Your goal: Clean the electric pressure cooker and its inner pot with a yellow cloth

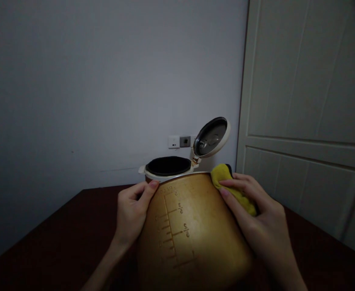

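A gold-coloured rice cooker inner pot (208, 226) with embossed level marks on its wall is held up, tilted, in front of me. My left hand (133, 210) is closed on its rim at the left, thumb over the edge. At the right of the rim, my right hand (256, 214) pinches a yellow cloth (226, 182) with a dark edge, and the cloth touches the pot's rim. Behind the pot stands the rice cooker body (168, 166), its dark cavity showing and its lid (212, 137) raised to the right. The pot hides the body's lower part.
A dark red table (59, 226) lies under everything. Beyond it rises a plain grey wall (104, 81) with a socket plate (174, 142) and a grey switch plate (185, 141). A pale panelled door (301, 101) stands at the right, near the table.
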A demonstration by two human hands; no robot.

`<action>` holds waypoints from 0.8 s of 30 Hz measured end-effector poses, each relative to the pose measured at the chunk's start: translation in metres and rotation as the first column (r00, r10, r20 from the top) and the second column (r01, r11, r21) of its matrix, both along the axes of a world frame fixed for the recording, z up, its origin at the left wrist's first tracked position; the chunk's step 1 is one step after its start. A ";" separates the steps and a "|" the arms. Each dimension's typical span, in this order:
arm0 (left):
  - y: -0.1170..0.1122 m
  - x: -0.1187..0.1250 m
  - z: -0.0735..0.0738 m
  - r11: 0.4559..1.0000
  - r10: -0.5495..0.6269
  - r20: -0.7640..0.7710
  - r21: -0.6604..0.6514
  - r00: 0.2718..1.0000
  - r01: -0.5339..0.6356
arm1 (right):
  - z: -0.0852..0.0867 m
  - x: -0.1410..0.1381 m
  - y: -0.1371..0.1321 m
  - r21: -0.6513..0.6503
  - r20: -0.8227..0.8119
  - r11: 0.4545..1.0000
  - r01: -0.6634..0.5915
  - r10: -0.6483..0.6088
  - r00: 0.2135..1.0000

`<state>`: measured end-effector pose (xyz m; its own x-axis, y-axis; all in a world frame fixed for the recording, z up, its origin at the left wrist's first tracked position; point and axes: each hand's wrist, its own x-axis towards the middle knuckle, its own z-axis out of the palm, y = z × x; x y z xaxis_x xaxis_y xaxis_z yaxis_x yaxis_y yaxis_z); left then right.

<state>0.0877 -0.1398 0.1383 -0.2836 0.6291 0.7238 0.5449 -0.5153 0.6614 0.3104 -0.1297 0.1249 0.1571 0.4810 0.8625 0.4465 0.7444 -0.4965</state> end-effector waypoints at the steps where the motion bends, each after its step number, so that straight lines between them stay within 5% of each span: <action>1: 0.001 0.000 -0.001 1.000 -0.011 0.006 -0.012 1.000 0.011 | 0.002 -0.002 -0.004 0.022 0.012 1.000 0.004 -0.004 1.000; 7: 0.008 0.010 -0.010 0.982 -0.154 0.041 -0.108 0.987 0.158 | 0.002 -0.026 -0.036 0.166 0.278 0.984 -0.062 0.014 0.960; 12: 0.007 0.015 -0.014 0.969 -0.223 0.057 -0.099 0.973 0.227 | -0.008 -0.035 -0.041 0.091 0.375 0.983 -0.161 0.116 0.920; 16: 0.006 0.015 -0.012 0.991 -0.124 -0.003 -0.050 0.992 0.124 | -0.006 -0.019 -0.027 0.139 0.247 0.987 -0.075 0.039 0.968; 21: 0.008 0.012 -0.010 0.995 -0.087 -0.043 -0.055 0.995 0.085 | -0.028 0.012 0.017 -0.141 -0.054 0.989 -0.041 0.034 0.998; 24: 0.011 0.006 -0.008 0.997 -0.062 -0.023 -0.042 0.998 0.061 | -0.051 0.022 0.046 -0.299 -0.279 0.942 -0.155 0.069 0.958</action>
<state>0.0939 -0.1290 0.1299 -0.2264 0.6738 0.7034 0.5293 -0.5211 0.6696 0.3327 -0.0840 0.0739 0.2844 0.7482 0.5994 0.1920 0.5681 -0.8002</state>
